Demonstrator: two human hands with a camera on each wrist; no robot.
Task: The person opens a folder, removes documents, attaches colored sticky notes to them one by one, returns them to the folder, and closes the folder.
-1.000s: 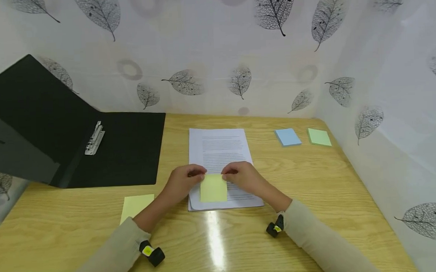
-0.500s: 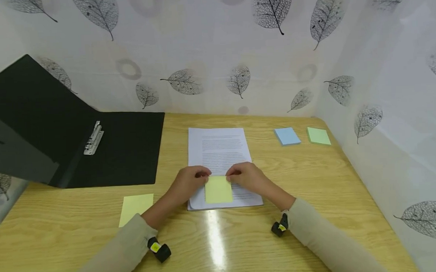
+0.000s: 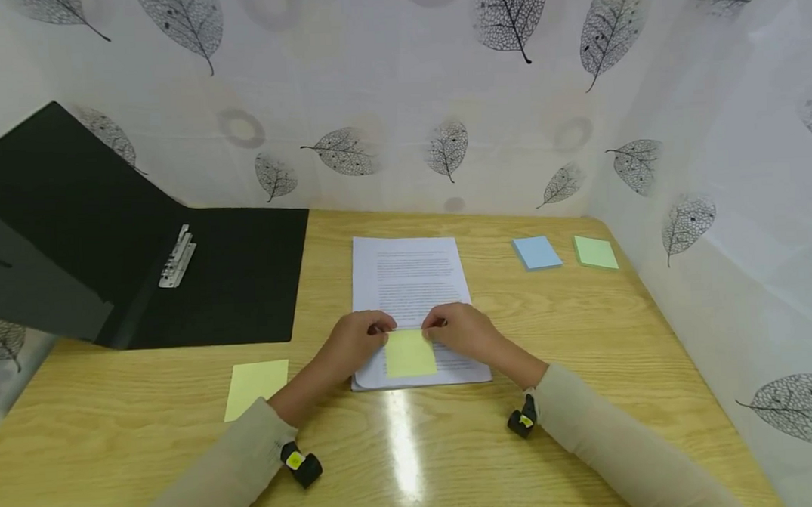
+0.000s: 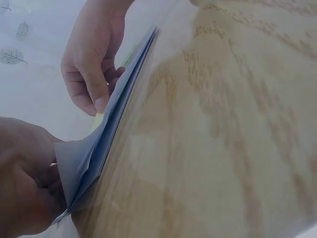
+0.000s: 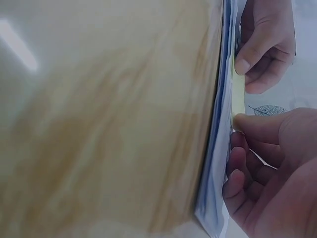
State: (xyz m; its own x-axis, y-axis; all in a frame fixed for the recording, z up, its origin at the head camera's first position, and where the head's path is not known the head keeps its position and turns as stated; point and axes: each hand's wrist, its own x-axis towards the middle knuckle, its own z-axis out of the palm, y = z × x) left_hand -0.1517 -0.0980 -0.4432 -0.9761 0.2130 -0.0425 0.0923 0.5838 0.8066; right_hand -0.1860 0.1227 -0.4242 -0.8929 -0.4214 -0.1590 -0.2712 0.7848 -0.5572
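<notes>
A yellow sticky note [image 3: 410, 355] lies over the lower half of a stack of printed paper [image 3: 417, 272] in the head view. My left hand [image 3: 357, 345] pinches its upper left corner, and my right hand [image 3: 462, 334] pinches the upper right one. The right wrist view shows the note edge-on as a yellow strip [image 5: 238, 96] close against the sheets, with a thumb at each end. In the left wrist view, the stack's near corner [image 4: 74, 158] curls up off the table beside my left hand [image 4: 25, 183].
On the left an open black folder [image 3: 247, 275] with a metal clip [image 3: 177, 257] leans partly against the patterned curtain [image 3: 384, 73]. Another yellow sticky note [image 3: 257, 388] lies by the left forearm. Blue [image 3: 537, 253] and green [image 3: 595, 252] sticky pads lie at the back right.
Both hands have shifted a little to the right over the paper, carrying the yellow sticky note with them. In the last half second they have hardly moved.
</notes>
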